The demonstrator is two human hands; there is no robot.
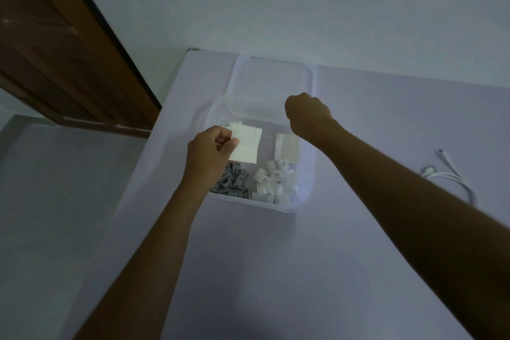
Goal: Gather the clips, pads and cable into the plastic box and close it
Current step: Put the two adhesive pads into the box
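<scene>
A clear plastic box (308, 190) stands open on the pale table. Inside lie grey clips (233, 181) at the near left, white clips (273, 183) at the near right and a white pad (287, 150) further back. My left hand (209, 150) pinches a stack of white pads (247, 146) over the box's left side. Over the far right rim, my right hand (307, 113) is closed in a fist; nothing shows in it. The clear lid (271, 77) lies just behind the box. A white cable (449, 176) is coiled on the table to the right.
The table (276, 257) runs against a pale wall at the back. Its left edge drops to the floor, where a brown wooden door (55, 44) stands.
</scene>
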